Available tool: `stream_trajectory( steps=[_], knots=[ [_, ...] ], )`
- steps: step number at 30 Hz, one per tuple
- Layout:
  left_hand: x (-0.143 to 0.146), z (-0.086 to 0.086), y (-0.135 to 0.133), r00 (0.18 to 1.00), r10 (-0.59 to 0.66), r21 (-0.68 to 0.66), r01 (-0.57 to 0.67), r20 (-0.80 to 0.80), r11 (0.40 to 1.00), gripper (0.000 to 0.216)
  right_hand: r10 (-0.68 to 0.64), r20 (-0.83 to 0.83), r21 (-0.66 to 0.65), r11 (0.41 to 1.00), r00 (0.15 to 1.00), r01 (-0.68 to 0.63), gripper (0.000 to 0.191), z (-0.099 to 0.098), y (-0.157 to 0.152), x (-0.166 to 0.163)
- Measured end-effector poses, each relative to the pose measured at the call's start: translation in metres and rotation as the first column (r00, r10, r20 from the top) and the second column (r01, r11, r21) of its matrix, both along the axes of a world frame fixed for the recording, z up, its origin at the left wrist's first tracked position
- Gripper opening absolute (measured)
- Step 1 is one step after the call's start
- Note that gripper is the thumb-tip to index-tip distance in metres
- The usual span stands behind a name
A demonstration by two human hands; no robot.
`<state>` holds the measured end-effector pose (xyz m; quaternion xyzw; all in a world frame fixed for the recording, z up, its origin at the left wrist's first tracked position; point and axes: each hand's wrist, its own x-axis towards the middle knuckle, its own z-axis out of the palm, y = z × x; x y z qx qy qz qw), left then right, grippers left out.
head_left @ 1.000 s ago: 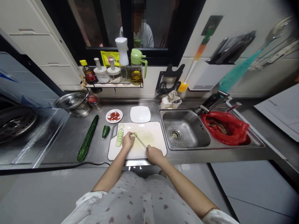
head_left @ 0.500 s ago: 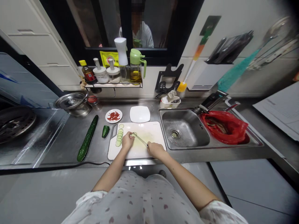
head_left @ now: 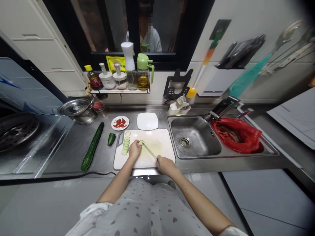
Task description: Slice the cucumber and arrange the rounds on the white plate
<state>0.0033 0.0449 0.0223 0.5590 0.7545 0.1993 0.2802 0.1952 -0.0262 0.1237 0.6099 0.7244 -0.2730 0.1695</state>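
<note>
Hands first: the left hand (head_left: 135, 150) is curled down on a cucumber stub (head_left: 141, 143) on the white cutting board (head_left: 159, 139), fingertips pinning it. The right hand (head_left: 165, 164) is clenched round the handle of a knife (head_left: 149, 151).

Compared with half a second back, the right hand has pulled a little toward the body, and the blade lies slanted with its tip at the stub's cut end. The left hand hasn't budged, and the row of slices (head_left: 125, 146) just left of it looks no longer, so I'd call it mid-stroke with no new slice off yet.

Containers: past the left hand sits a small dish (head_left: 113, 124) of chopped red chilli, with a white plate (head_left: 147, 121) next to it. Right of the right hand is the sink (head_left: 201, 134), and beyond that a red bag (head_left: 251, 136) with something dark inside that I can't make out.
</note>
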Motion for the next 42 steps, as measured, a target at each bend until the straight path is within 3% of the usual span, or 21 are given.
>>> stream_trajectory(
  steps=[11, 19, 24, 28, 34, 42],
  knots=[
    [0.009, 0.011, -0.008, 0.992, -0.069, 0.027, 0.073, -0.109, 0.997, 0.045, -0.077, -0.058, 0.043, 0.996, 0.995, 0.08, 0.029, -0.003, -0.017, 0.022],
    [0.01, 0.01, -0.008, 0.988, -0.082, 0.015, 0.085, -0.13, 0.996, 0.04, -0.238, -0.038, 0.125, 0.962, 0.971, 0.241, 0.035, -0.014, -0.003, 0.039],
    [0.01, 0.012, -0.001, 0.992, -0.044, -0.034, 0.04, -0.115, 0.999, 0.036, -0.273, -0.02, 0.111, 0.955, 0.962, 0.274, 0.035, -0.017, 0.003, 0.045],
    [0.012, 0.016, 0.002, 0.992, 0.024, 0.006, -0.024, -0.122, 1.0, 0.03, -0.276, -0.019, 0.11, 0.955, 0.961, 0.277, 0.035, -0.021, 0.002, 0.048],
    [0.012, 0.023, -0.004, 0.999, 0.047, 0.064, -0.048, 0.019, 0.997, 0.008, -0.268, -0.019, 0.107, 0.957, 0.963, 0.268, 0.035, -0.025, 0.001, 0.049],
    [-0.014, 0.024, -0.028, 0.986, 0.057, 0.049, -0.065, 0.154, 0.997, 0.014, -0.269, -0.029, 0.102, 0.957, 0.963, 0.271, 0.036, -0.03, 0.002, 0.051]
  ],
)
